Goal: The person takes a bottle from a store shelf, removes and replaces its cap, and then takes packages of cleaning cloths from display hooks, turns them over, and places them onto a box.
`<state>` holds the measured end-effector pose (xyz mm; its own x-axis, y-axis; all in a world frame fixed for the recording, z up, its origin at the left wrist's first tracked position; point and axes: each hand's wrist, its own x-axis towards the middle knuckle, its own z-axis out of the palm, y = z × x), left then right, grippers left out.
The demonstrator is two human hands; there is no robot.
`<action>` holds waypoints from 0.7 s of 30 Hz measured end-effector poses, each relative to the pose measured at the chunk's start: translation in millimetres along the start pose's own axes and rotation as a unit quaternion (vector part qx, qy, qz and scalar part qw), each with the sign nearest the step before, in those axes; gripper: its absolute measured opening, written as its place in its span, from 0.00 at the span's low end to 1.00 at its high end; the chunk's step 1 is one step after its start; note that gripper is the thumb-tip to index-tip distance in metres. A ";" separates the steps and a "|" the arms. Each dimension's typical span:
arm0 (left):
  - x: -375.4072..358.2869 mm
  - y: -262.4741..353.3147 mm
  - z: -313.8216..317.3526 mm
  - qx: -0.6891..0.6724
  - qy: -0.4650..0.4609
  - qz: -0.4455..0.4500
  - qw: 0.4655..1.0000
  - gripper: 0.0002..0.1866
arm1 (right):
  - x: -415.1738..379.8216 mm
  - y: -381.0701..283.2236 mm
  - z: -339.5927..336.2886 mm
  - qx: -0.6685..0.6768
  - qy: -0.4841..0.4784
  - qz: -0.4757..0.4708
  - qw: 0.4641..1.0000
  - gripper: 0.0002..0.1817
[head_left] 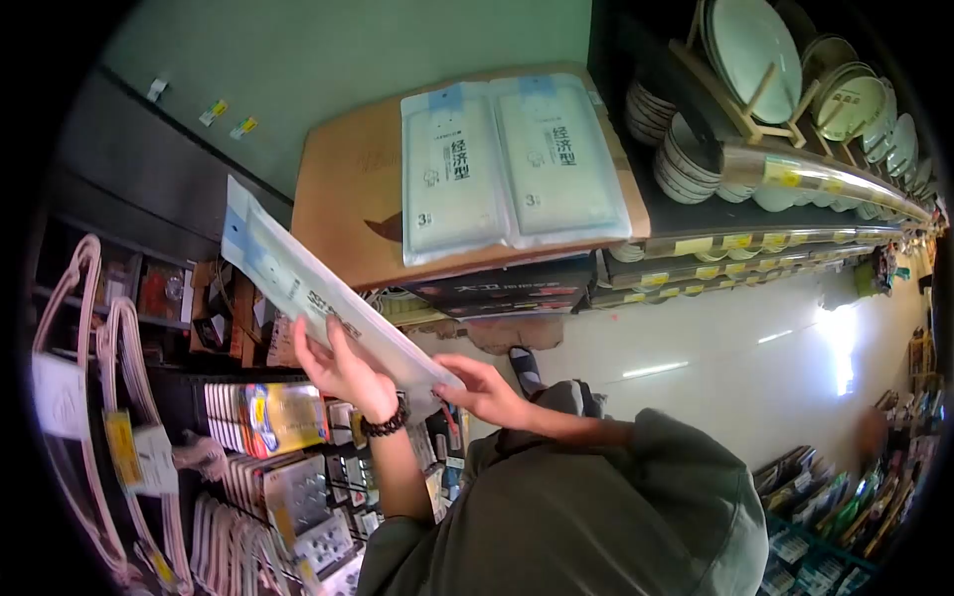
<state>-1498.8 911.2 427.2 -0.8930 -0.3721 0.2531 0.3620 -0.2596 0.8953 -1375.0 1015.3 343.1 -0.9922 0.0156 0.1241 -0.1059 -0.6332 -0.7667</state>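
Note:
A flat white package with a blue top (328,293) is held tilted, its upper end toward the left. My left hand (343,372) supports its printed face from below, fingers spread against it. At the package's lower right end, my right hand (482,392) pinches the corner. Two similar packages lie side by side on a brown cardboard box, the left one (452,184) and the right one (556,164). The cardboard box (338,189) shows around them.
Shelves with bowls (686,164) and upright plates (755,60) run along the right. Hangers (84,288) and hanging packaged goods (283,417) are at the left. A dark printed box (507,288) sits under the cardboard box. More goods (820,507) stand at the lower right.

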 end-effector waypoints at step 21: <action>148.2 -109.0 41.1 0.556 -0.397 0.242 0.690 0.20 | 85.6 5.8 -54.8 -0.046 -0.014 0.198 0.979 0.14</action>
<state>-1681.6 920.9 382.2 -0.7646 0.5433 0.3467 0.6339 0.7310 0.2526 -1464.2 1055.4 314.8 -0.9542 -0.2402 -0.1784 0.2807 -0.5128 -0.8113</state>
